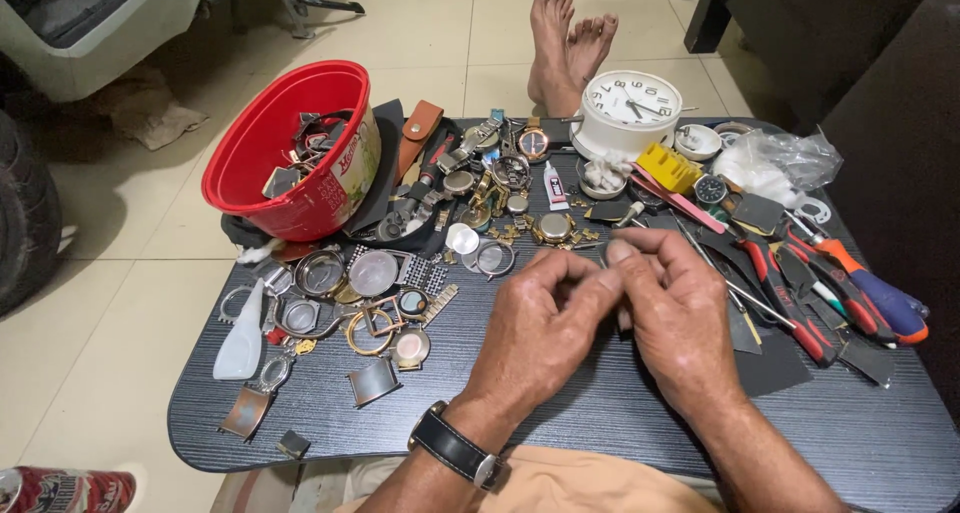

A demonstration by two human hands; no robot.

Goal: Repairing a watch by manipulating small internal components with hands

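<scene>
Over the middle of the dark counter, the left hand and right hand meet fingertip to fingertip, curled shut as if pinching something too small to make out, with watch cases and pliers spread within reach.

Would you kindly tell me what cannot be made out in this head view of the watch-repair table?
- What the left hand and right hand pinch between them: fingertips hide it, too small.
- Contents of the red tub: partly hidden by its wall, jumbled.
- Tin can: cut off by the bottom-left edge.
- Small parts among the watch cases: too small to tell apart.
</scene>
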